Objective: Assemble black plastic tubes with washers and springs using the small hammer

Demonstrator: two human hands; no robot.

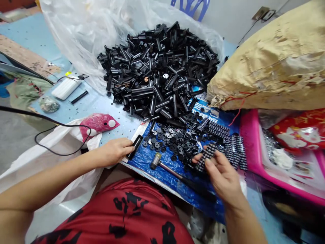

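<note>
My left hand (115,150) is closed at the table's front edge, its fingertips on one end of a black plastic tube (137,144) that lies slanted there. My right hand (223,173) grips a strip of small black-and-white checkered pieces (207,156) between thumb and fingers. Further checkered strips (235,150) lie just right of it. Small black round discs (180,142) are scattered between my hands on a blue plastic sheet (144,164). A small hammer (172,172) rests on the sheet, with its handle toward my right forearm.
Behind the discs rises a big heap of black tubes (162,74) on clear plastic wrap (76,30). A yellow sack (269,64) leans in from the right, above a pink tray (250,142). On the left are a pink packet (99,125), a white power bank (66,87) and a black cable (45,118).
</note>
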